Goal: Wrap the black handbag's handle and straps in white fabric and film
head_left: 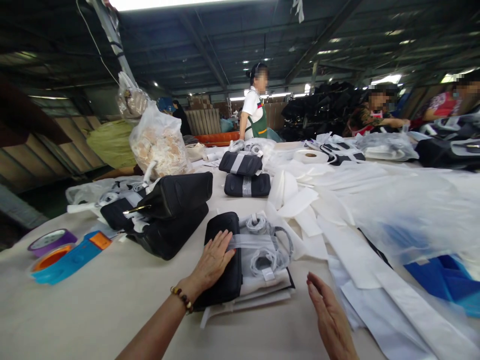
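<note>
A black handbag (223, 280) lies on its side on the table in front of me, its base toward the left. My left hand (213, 257) rests flat on that base, fingers stretched out over the end of a clear strip of tape (255, 242). The tape runs across the bag's upper side, where wrapped straps (264, 261) are coiled in plastic. White sheets stick out from under the bag. My right hand (332, 320) hovers to the right of the bag, holding nothing, fingers straight and the thumb side up; it touches neither bag nor sheets.
Left stand more black bags (176, 200), a blue tape dispenser (71, 260) and a purple tape roll (52, 242). Two taped black bags (246, 185) are stacked ahead. White sheets (360, 255) and clear plastic (408, 215) spread over the right side. Other people (255, 110) are beyond the table.
</note>
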### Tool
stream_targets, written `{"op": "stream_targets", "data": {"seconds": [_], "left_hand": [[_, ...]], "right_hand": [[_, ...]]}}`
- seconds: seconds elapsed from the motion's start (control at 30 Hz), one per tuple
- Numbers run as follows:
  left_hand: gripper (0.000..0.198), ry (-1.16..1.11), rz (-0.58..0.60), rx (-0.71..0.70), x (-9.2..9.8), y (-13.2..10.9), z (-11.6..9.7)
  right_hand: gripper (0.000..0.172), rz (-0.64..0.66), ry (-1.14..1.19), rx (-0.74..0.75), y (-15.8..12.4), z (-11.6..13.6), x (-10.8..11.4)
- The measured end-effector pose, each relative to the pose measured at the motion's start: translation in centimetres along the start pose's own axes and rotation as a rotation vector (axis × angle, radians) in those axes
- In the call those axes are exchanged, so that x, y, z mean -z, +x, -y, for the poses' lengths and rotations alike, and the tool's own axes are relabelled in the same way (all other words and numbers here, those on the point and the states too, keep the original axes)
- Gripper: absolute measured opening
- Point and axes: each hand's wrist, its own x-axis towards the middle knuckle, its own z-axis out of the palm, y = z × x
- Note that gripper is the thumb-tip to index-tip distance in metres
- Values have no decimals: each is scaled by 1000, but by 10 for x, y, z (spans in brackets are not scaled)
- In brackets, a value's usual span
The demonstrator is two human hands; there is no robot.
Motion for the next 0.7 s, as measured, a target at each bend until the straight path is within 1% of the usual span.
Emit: {"op": "stream_targets", "data": {"seconds": [0.1, 0.17, 0.23, 0.3, 0.33, 0.43, 0.5, 0.53, 0.6, 0.63, 0.7], "left_hand": [[52, -105, -102, 96, 13, -1, 10], [50, -174, -175, 198, 22, -2, 22], [43, -248, -231, 329, 28, -3, 35], [34, -344, -261, 463, 29, -5, 45], [29, -402, -264, 522, 27, -5, 48], [21, -580, -255, 642, 15, -2, 52], [17, -663, -241, 683, 8, 2, 52], [15, -689, -237, 693, 6, 3, 52], [16, -721, -238, 689, 5, 2, 53], [17, -726, -254, 676, 5, -3, 53], [24, -696, -327, 640, 6, -22, 51]], "right_hand": [[63, -1, -2, -15, -1, -6, 6], [65, 7, -8, -36, -1, -11, 8], [64, 21, 0, -59, -1, -13, 7], [64, 40, 25, -88, -2, -13, 4], [65, 69, 38, -105, -2, -12, 1], [66, 173, 54, -134, -1, -7, -8], [66, 209, 41, -123, 0, -3, -12], [66, 195, 25, -107, 0, -2, -13], [63, 120, -35, -42, -2, -1, -13], [59, 66, -77, 16, -4, 0, -13], [48, -20, -163, 183, -11, 0, -10]]}}
